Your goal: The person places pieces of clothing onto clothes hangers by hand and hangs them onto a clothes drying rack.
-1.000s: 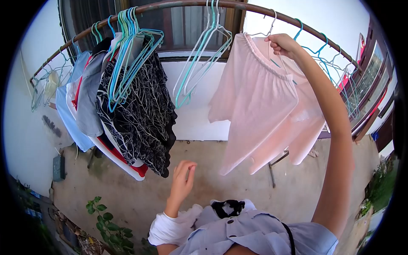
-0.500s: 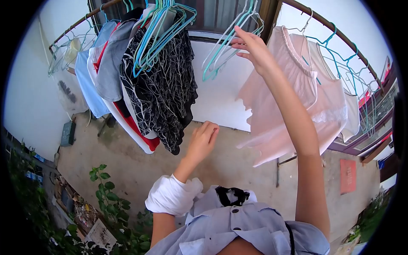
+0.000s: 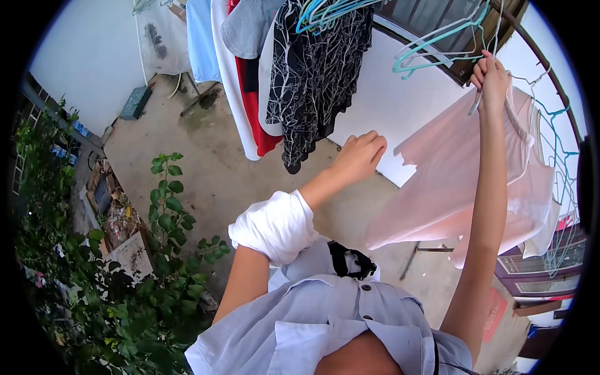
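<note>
My right hand (image 3: 492,80) is raised at the right, its fingers closed around a pale clothes hanger (image 3: 475,104) whose end pokes out below them. Beside it, white and turquoise hangers (image 3: 431,53) hang from the rail. Just below and to the right is a sheer pink garment (image 3: 453,153) on its own hanger. My left hand (image 3: 359,157) is held at mid-height with curled fingers, and nothing shows in it. White cloth (image 3: 275,228) is bunched around my left forearm. Near that hand hangs a black-and-white patterned garment (image 3: 315,81).
Red, white, grey and light blue clothes (image 3: 204,44) hang at the upper left. Blue hangers (image 3: 331,14) cluster above the patterned garment. A curved rail (image 3: 540,53) runs along the right. Leafy plants (image 3: 165,209) grow at lower left, and a green box (image 3: 135,103) sits by the wall.
The view has swung right and down. My right hand, with fingers apart beside the hangers before, is now closed on one. My left hand stays curled.
</note>
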`<action>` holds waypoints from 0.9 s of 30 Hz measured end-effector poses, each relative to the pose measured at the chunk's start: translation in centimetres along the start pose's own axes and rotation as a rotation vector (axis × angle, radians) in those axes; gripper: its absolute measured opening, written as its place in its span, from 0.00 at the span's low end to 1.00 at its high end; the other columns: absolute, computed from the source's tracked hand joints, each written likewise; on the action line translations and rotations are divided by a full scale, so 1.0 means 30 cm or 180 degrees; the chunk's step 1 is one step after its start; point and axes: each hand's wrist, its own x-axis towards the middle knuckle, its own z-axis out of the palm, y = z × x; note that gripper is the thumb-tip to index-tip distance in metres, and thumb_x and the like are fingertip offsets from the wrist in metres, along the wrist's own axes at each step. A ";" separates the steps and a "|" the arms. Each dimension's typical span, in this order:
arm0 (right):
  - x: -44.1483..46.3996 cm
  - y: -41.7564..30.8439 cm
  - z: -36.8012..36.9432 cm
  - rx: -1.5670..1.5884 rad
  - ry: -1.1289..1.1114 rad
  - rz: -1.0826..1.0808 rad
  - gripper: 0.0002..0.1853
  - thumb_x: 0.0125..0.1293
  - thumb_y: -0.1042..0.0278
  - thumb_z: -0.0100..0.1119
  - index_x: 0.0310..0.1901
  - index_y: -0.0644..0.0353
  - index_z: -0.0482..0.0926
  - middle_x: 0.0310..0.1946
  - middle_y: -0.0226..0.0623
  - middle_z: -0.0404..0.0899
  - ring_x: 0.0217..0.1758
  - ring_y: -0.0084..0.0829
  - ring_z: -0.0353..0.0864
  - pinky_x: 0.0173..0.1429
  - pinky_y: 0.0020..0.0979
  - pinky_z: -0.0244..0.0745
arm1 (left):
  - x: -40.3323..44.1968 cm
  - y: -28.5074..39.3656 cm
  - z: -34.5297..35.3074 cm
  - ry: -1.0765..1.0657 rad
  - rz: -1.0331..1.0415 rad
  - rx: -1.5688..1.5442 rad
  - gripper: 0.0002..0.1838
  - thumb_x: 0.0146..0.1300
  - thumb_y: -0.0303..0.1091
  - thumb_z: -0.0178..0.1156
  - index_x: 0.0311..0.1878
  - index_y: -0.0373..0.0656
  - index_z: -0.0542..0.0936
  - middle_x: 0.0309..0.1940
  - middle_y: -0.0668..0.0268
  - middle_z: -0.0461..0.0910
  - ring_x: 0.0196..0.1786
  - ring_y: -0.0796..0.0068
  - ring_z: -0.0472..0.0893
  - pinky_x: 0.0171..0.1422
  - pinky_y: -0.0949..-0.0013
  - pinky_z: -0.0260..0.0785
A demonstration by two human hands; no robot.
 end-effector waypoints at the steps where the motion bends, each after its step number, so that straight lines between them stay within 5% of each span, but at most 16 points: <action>1: -0.005 -0.012 -0.013 -0.0044 0.0021 -0.0059 0.11 0.63 0.70 0.37 0.41 0.70 0.62 0.17 0.27 0.56 0.14 0.15 0.51 0.14 0.18 0.47 | -0.002 -0.006 0.006 0.0085 0.0037 0.0028 0.03 0.55 0.29 0.48 0.31 0.41 0.70 0.28 0.63 0.70 0.31 0.63 0.71 0.35 0.63 0.60; 7: -0.093 -0.082 -0.045 0.0104 0.0100 -0.0226 0.09 0.64 0.69 0.37 0.41 0.66 0.63 0.15 0.26 0.55 0.13 0.14 0.51 0.13 0.17 0.46 | 0.000 -0.004 -0.026 0.0038 0.0050 -0.0030 0.02 0.53 0.27 0.50 0.30 0.40 0.70 0.27 0.62 0.70 0.26 0.62 0.72 0.31 0.65 0.62; 10: -0.414 -0.018 -0.076 0.0298 0.0299 0.0379 0.11 0.63 0.65 0.43 0.43 0.62 0.64 0.14 0.23 0.52 0.12 0.13 0.50 0.13 0.15 0.43 | -0.022 -0.021 -0.041 0.0006 -0.0052 0.0026 0.02 0.53 0.27 0.50 0.29 0.40 0.70 0.26 0.63 0.70 0.27 0.62 0.72 0.32 0.64 0.61; 15: -0.492 0.133 -0.095 0.0281 0.0634 0.1282 0.13 0.63 0.61 0.43 0.44 0.59 0.64 0.13 0.22 0.50 0.11 0.12 0.47 0.13 0.15 0.39 | 0.000 -0.079 -0.015 -0.0003 0.0246 0.0676 0.04 0.54 0.29 0.49 0.30 0.39 0.71 0.27 0.61 0.71 0.28 0.59 0.72 0.31 0.62 0.61; 18: -0.494 0.149 -0.172 -0.0317 0.0664 0.0735 0.18 0.65 0.53 0.34 0.44 0.59 0.64 0.12 0.20 0.46 0.11 0.11 0.43 0.13 0.17 0.36 | 0.006 -0.072 -0.026 -0.0127 -0.0022 0.0706 0.04 0.54 0.30 0.49 0.30 0.40 0.71 0.27 0.61 0.71 0.30 0.59 0.72 0.32 0.63 0.61; 23: -0.544 0.112 -0.211 -0.0379 0.0671 0.0537 0.18 0.65 0.52 0.33 0.42 0.59 0.65 0.10 0.19 0.46 0.10 0.11 0.43 0.13 0.16 0.36 | 0.023 -0.056 -0.038 -0.0073 -0.0063 0.0644 0.03 0.54 0.29 0.48 0.29 0.41 0.70 0.26 0.63 0.71 0.29 0.62 0.73 0.33 0.64 0.62; 26: -0.594 0.055 -0.204 -0.0316 0.0795 0.0602 0.17 0.66 0.54 0.33 0.40 0.60 0.65 0.10 0.19 0.48 0.10 0.11 0.43 0.13 0.16 0.36 | 0.078 0.008 -0.113 0.0545 -0.0032 -0.0179 0.01 0.51 0.24 0.50 0.28 0.38 0.71 0.24 0.61 0.72 0.21 0.64 0.73 0.22 0.69 0.61; 27: -0.614 0.034 -0.204 -0.0353 0.0835 0.0646 0.17 0.66 0.54 0.33 0.39 0.60 0.65 0.10 0.19 0.48 0.10 0.10 0.43 0.13 0.16 0.37 | 0.101 0.065 -0.167 0.0791 0.0226 -0.0201 0.01 0.51 0.24 0.51 0.28 0.38 0.71 0.23 0.63 0.72 0.21 0.67 0.72 0.26 0.70 0.61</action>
